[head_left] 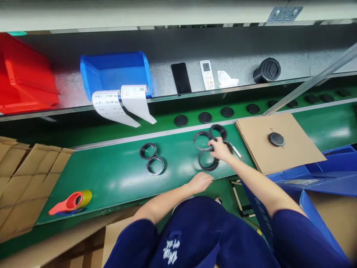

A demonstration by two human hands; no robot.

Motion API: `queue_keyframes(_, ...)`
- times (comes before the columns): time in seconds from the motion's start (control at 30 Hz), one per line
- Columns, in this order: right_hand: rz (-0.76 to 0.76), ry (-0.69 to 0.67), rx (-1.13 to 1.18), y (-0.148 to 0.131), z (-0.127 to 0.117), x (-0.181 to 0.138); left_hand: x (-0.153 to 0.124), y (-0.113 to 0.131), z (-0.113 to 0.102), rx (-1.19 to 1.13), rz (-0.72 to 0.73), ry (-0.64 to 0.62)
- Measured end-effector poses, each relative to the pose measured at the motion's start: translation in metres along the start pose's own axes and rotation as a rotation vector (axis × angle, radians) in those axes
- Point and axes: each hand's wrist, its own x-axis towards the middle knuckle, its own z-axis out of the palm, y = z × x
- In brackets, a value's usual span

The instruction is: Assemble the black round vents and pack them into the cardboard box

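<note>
My right hand reaches over the green belt and rests among a cluster of black plastic rings, fingers curled on one of them. My left hand lies near the belt's front edge just below that cluster, fingers loosely bent, holding nothing that I can see. Two more black rings lie together on the belt to the left. My dark blue sleeves and lap fill the bottom of the view.
A cardboard sheet with a black round cap lies right of the rings. Black discs run along the far belt. The shelf holds a red bin, blue bin, phone, remote. A tape dispenser sits left.
</note>
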Motion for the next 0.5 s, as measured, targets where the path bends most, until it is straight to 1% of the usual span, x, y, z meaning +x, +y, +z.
queue_keyframes(0.03,0.051,-0.172,-0.031,-0.022,0.021,0.013,-0.022,-0.018,-0.013,0.018,-0.112,0.053)
queue_keyframes(0.07,0.067,-0.234,-0.035,-0.043,0.041,0.026,-0.044,-0.035,-0.024,0.04,-0.205,0.116)
queue_keyframes(0.1,0.087,-0.287,-0.041,-0.062,0.06,0.039,-0.066,-0.05,-0.033,0.067,-0.257,0.156)
queue_keyframes(0.17,0.121,-0.34,-0.031,-0.091,0.088,0.06,-0.104,-0.076,-0.043,0.122,-0.339,0.236)
queue_keyframes(0.2,0.135,-0.359,-0.015,-0.101,0.097,0.068,-0.119,-0.086,-0.044,0.139,-0.37,0.272)
queue_keyframes(0.27,0.149,-0.376,0.028,-0.111,0.104,0.078,-0.141,-0.099,-0.041,0.143,-0.426,0.331)
queue_keyframes(0.33,0.151,-0.366,0.07,-0.109,0.096,0.083,-0.15,-0.103,-0.033,0.117,-0.467,0.338)
queue_keyframes(0.4,0.15,-0.304,0.109,-0.09,0.073,0.085,-0.146,-0.099,-0.025,0.084,-0.494,0.308)
queue_keyframes(0.43,0.159,-0.251,0.125,-0.074,0.056,0.085,-0.139,-0.096,-0.022,0.07,-0.505,0.294)
queue_keyframes(0.5,0.201,-0.1,0.151,-0.029,0.013,0.081,-0.121,-0.089,-0.021,0.053,-0.519,0.282)
